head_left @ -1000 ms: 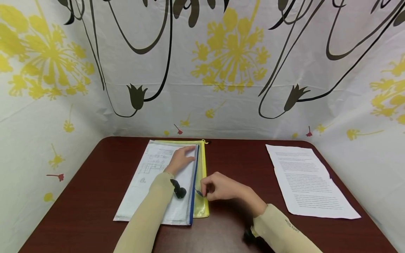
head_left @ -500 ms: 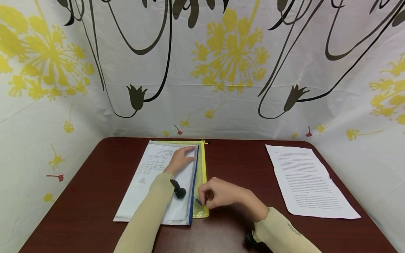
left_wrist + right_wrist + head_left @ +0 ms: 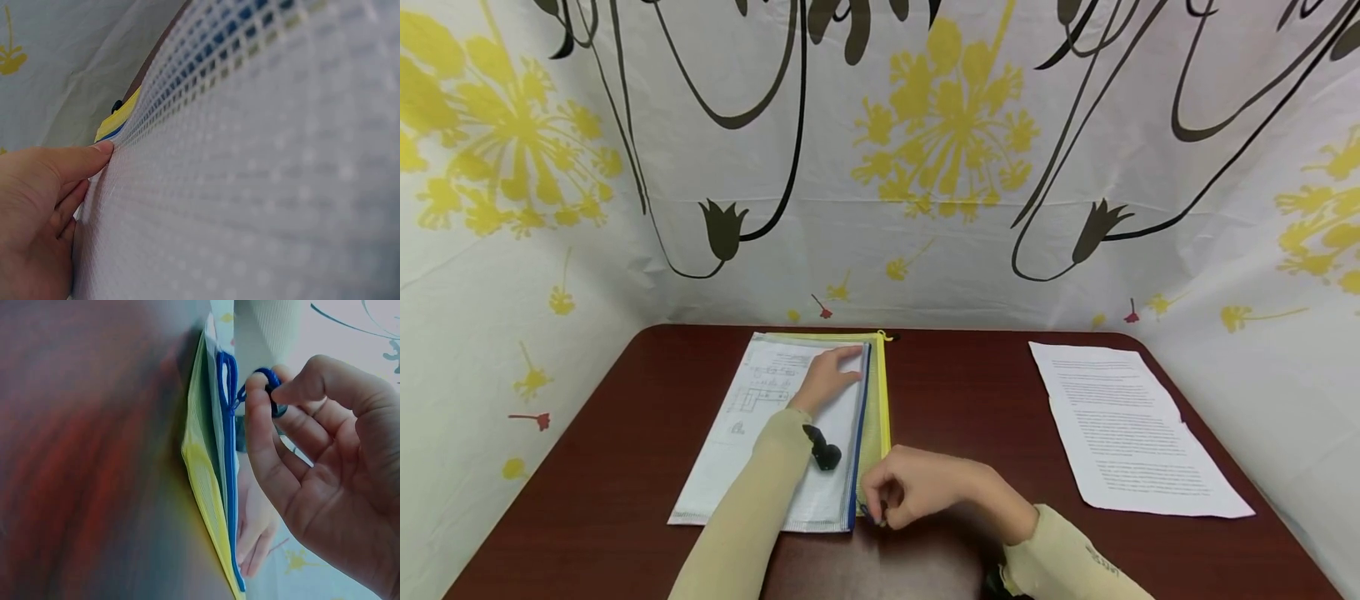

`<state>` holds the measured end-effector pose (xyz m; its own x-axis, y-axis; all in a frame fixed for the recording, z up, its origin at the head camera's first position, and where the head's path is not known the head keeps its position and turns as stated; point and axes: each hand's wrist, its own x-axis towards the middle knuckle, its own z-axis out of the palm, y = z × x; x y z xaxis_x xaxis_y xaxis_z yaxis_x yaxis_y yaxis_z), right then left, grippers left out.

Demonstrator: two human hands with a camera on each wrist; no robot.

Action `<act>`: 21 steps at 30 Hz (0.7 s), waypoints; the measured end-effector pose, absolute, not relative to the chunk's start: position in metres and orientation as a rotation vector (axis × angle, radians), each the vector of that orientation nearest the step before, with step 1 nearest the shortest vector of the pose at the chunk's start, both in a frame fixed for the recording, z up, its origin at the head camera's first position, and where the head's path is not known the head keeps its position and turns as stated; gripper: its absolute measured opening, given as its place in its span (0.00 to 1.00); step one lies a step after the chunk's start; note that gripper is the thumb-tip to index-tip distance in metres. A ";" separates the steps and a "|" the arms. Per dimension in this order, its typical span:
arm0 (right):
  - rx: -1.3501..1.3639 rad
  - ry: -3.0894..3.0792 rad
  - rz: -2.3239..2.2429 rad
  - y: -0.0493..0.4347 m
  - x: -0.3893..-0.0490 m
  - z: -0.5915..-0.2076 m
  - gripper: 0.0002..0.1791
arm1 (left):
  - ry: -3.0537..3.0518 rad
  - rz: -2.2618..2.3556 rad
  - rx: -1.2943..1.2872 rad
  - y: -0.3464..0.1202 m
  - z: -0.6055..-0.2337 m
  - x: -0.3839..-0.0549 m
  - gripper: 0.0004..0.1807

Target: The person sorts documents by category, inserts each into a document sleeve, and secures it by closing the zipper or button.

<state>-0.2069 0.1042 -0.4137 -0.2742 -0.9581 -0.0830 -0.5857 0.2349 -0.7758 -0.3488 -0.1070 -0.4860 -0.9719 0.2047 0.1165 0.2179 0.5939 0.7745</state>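
A translucent mesh zip pouch with a blue zipper edge lies on the table, papers with printed diagrams showing through it. Beneath it, a yellow-edged mesh pouch sticks out along the right side. My left hand rests on the upper right of the top pouch, fingers extended; the left wrist view shows the thumb against the mesh by the zipper. At the lower right corner, my right hand pinches the blue zipper pull between thumb and finger.
Printed sheets of paper with an uneven right edge lie on the right side of the dark red-brown table. A white curtain with yellow and dark flower patterns hangs behind and along both sides.
My right hand has moved toward me along the right edge of the pouch, drawing the zipper pull down to the near corner. The left hand has stayed in place.
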 end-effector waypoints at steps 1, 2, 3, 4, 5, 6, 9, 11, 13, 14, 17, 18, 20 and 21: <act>-1.413 1.924 -0.850 0.103 -0.204 -0.414 0.09 | -2.799 -1.360 -0.362 -0.107 -0.486 -0.349 0.30; -1.417 1.898 -0.840 0.102 -0.202 -0.414 0.09 | -2.805 -1.359 -0.361 -0.106 -0.485 -0.348 0.30; -1.425 1.874 -0.829 0.101 -0.199 -0.414 0.09 | -2.805 -1.359 -0.365 -0.106 -0.485 -0.348 0.30; -1.430 1.849 -0.820 0.100 -0.197 -0.414 0.09 | -2.805 -1.359 -0.367 -0.106 -0.484 -0.348 0.30; -1.433 1.830 -0.812 0.099 -0.195 -0.414 0.08 | -2.804 -1.360 -0.369 -0.106 -0.483 -0.347 0.30; -1.441 1.817 -0.801 0.098 -0.193 -0.414 0.08 | -2.802 -1.362 -0.371 -0.106 -0.483 -0.347 0.30; -1.454 1.798 -0.781 0.095 -0.189 -0.414 0.09 | -2.799 -1.359 -0.378 -0.106 -0.481 -0.348 0.30; -1.447 1.792 -0.774 0.093 -0.188 -0.415 0.09 | -2.812 -1.356 -0.375 -0.106 -0.481 -0.348 0.30; -1.444 1.790 -0.767 0.093 -0.187 -0.416 0.09 | -2.823 -1.344 -0.376 -0.106 -0.482 -0.349 0.30; -1.441 1.791 -0.764 0.093 -0.187 -0.417 0.09 | -2.825 -1.342 -0.377 -0.106 -0.482 -0.349 0.30; -1.431 1.800 -0.761 0.093 -0.187 -0.419 0.09 | -2.827 -1.334 -0.378 -0.106 -0.482 -0.348 0.30; -1.431 1.807 -0.760 0.093 -0.187 -0.419 0.09 | -2.826 -1.335 -0.377 -0.106 -0.482 -0.348 0.30; -1.433 1.828 -0.756 0.094 -0.187 -0.420 0.09 | -2.820 -1.341 -0.380 -0.106 -0.481 -0.347 0.30; -1.438 1.841 -0.751 0.094 -0.187 -0.420 0.09 | -2.817 -1.343 -0.383 -0.106 -0.480 -0.347 0.30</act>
<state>-0.1867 0.0945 -0.4203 -0.1640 -0.9737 -0.1580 -0.5851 0.2249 -0.7791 -0.3465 -0.1058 -0.4804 -0.9704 0.2192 0.1017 0.2171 0.6054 0.7657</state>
